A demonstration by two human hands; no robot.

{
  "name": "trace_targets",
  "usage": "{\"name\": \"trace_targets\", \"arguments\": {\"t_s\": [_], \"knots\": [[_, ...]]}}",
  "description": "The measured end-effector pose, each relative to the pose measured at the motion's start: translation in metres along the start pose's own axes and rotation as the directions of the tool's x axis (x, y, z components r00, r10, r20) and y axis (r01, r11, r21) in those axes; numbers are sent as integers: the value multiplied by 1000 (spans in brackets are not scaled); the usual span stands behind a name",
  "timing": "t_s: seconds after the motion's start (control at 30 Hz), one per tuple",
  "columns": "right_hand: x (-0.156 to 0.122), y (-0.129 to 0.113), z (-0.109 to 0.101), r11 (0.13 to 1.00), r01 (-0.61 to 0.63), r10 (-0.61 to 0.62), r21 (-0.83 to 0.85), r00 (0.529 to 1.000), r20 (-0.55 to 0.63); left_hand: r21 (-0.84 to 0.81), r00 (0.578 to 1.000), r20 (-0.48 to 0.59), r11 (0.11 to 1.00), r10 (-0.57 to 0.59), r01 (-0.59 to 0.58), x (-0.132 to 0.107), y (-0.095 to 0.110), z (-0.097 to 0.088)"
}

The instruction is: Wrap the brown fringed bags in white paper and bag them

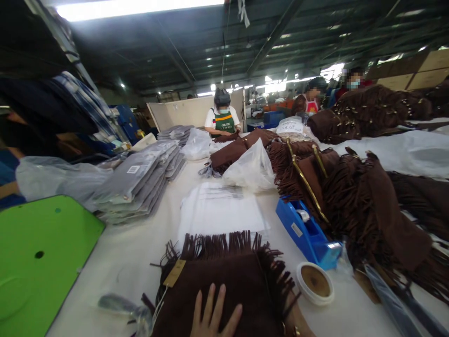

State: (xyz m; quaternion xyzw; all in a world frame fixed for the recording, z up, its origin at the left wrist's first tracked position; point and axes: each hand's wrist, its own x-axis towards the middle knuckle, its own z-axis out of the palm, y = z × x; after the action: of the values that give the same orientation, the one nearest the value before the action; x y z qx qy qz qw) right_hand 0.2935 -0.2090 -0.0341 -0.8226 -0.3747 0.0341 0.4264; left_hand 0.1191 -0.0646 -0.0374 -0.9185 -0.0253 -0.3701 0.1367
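Observation:
A folded brown suede garment with fringe (224, 276) lies on the white table (133, 262) right in front of me, with a tan paper tag (174, 273) at its left corner. My left hand (213, 316) lies flat on it, fingers stretched out and holding nothing. At the garment's right edge, part of my right hand or wrist (299, 325) shows under the fringe, with its fingers hidden.
A blue tape dispenser (308, 234) and a tape roll (315, 282) sit to the right. Clear bags (220, 210) lie beyond the garment. More brown fringed garments (365, 206) are piled on the right, packed grey bundles (140, 182) on the left, and a green board (38, 257) lies near left. Other people work at the far end.

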Motion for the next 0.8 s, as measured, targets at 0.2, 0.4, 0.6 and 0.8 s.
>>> {"name": "trace_targets", "arguments": {"t_s": [0.2,0.4,0.6,0.8], "knots": [[18,-38,21,949,140,-73,-283,969,235,-17,999,-42,1000,26,-26,5,8,1],[9,-41,67,677,438,-488,-592,868,85,7,991,-137,1000,2,-1,6,-4,-6],[17,-40,55,388,599,-755,-701,642,131,164,603,384,694,-699,700,23,-85,-62],[21,-44,45,265,662,-816,-701,541,203,268,495,464,648,-735,712,29,-109,-49]]}}
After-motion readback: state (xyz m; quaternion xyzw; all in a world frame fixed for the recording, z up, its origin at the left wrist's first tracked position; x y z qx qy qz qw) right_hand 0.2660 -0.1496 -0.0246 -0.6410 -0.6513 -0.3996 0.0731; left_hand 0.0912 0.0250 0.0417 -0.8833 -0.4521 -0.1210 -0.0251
